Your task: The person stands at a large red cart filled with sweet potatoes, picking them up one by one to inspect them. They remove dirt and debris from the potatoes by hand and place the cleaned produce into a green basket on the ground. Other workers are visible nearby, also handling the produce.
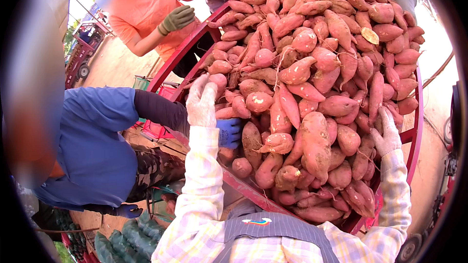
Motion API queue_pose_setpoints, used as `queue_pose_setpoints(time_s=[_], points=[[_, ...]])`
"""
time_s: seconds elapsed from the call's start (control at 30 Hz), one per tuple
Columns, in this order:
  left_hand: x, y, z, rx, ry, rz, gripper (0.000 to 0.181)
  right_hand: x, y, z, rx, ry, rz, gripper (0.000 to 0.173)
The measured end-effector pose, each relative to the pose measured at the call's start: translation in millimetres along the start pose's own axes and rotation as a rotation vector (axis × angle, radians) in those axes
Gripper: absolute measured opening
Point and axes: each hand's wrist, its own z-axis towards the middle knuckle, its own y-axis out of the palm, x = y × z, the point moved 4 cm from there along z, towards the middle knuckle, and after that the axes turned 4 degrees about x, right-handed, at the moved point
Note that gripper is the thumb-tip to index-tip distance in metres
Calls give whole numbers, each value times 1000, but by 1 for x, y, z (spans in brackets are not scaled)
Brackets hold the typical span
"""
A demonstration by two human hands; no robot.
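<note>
A large heap of red-skinned sweet potatoes (303,69) fills a red metal truck bed in front of me. My left hand (201,102), in a pale knit glove, is at the heap's left edge beside a rounded sweet potato (218,82). Its fingers are apart and I see nothing held in them. My right hand (388,133), gloved alike, lies against the right side of the heap with its thumb spread, close below a long, slim sweet potato (376,96). A big knobbly sweet potato (316,146) lies between my forearms.
A co-worker's blue-gloved hand (229,133) reaches into the heap just right of my left wrist. Another person in orange (146,11) stands beyond the red side rail (179,53). Filled green mesh bags (135,239) lie at lower left. A red vehicle (82,53) stands farther off.
</note>
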Motion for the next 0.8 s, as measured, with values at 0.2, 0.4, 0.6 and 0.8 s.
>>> queue_pose_setpoints(time_s=[0.2, 0.4, 0.6, 0.8], points=[[-28, 11, 133, -72, 9, 448, 45, 49, 17, -12, -53, 67, 89, 67], [-41, 99, 110, -437, 2, 1460, 47, 43, 27, -10, -132, 90, 104, 60], [-101, 108, 129, -262, 17, 1562, 48, 35, 19, -4, -218, 192, 180, 59], [-79, 103, 118, -502, 169, 1704, 86, 37, 17, -6, -231, 222, 201, 59]])
